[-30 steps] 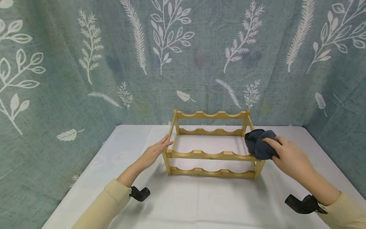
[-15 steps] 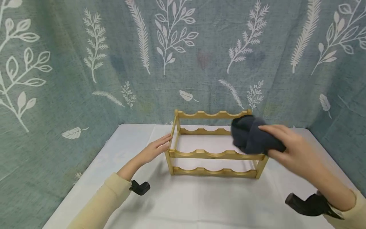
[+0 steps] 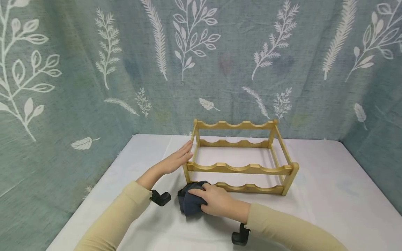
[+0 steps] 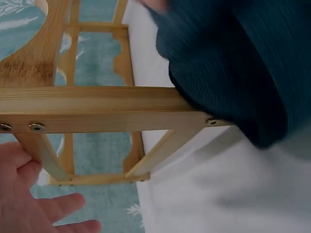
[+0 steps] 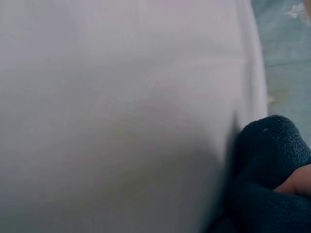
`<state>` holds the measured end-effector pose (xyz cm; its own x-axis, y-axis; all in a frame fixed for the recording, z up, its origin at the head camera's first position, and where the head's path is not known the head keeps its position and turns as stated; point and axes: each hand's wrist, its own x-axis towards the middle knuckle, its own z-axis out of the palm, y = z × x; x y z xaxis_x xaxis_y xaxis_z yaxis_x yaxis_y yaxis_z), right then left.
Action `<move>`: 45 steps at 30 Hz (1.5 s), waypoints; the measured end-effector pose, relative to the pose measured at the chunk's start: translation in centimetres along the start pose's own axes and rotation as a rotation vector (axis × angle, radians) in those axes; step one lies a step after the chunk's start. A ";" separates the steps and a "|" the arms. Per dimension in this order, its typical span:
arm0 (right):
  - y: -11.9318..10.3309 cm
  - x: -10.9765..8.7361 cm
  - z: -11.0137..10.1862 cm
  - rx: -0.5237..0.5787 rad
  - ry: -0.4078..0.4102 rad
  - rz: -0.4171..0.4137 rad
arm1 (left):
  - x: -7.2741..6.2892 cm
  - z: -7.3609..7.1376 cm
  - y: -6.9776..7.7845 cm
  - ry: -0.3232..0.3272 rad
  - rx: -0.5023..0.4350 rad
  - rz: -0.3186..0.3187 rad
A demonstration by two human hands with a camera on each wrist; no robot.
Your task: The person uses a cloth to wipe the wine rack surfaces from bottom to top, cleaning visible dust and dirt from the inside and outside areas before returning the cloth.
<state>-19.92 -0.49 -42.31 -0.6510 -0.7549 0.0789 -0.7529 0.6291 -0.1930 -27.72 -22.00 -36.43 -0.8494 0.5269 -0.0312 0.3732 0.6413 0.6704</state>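
Note:
A two-tier wooden bottle rack (image 3: 242,168) with scalloped rails stands on the white-covered table. At its left side my left hand (image 3: 174,161) rests with fairly straight fingers against the frame; the left wrist view shows the fingers (image 4: 58,208) spread beside the wood. My right hand (image 3: 218,200) grips a bunched dark blue cloth (image 3: 191,202) at the rack's front left corner. The cloth overlaps the end of the lower front rail there. In the right wrist view the fuzzy cloth (image 5: 269,160) fills the lower right, with part of a finger pressed into it.
White cloth (image 3: 329,195) covers the table. A green-grey curtain with white leaf prints (image 3: 232,62) hangs behind it and along both sides. A small black camera mount (image 3: 161,198) sits on the left wrist, another camera mount (image 3: 240,235) on the right.
My right hand has carried the blue cloth from the rack's right end, over the front, to the lower front left corner. My left hand stays at the left side.

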 end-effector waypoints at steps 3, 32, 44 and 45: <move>-0.1 0.6 0.8 -0.031 -0.006 0.034 | 0.2 0.2 -0.1 0.001 0.001 0.021; 11.9 -18.1 -3.9 0.180 -0.064 0.625 | 0.0 0.3 -0.5 0.041 -0.014 0.052; 3.8 -5.9 -2.5 0.290 -0.020 0.082 | -0.1 0.4 -0.2 0.051 0.019 0.052; 2.9 -4.3 -2.0 0.276 -0.012 0.049 | 0.0 0.4 -0.2 0.050 0.019 0.056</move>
<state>-19.46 4.90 -41.29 -0.6838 -0.7278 0.0519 -0.6648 0.5922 -0.4554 -27.64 -21.91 -36.90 -0.8447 0.5335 0.0433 0.4269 0.6226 0.6558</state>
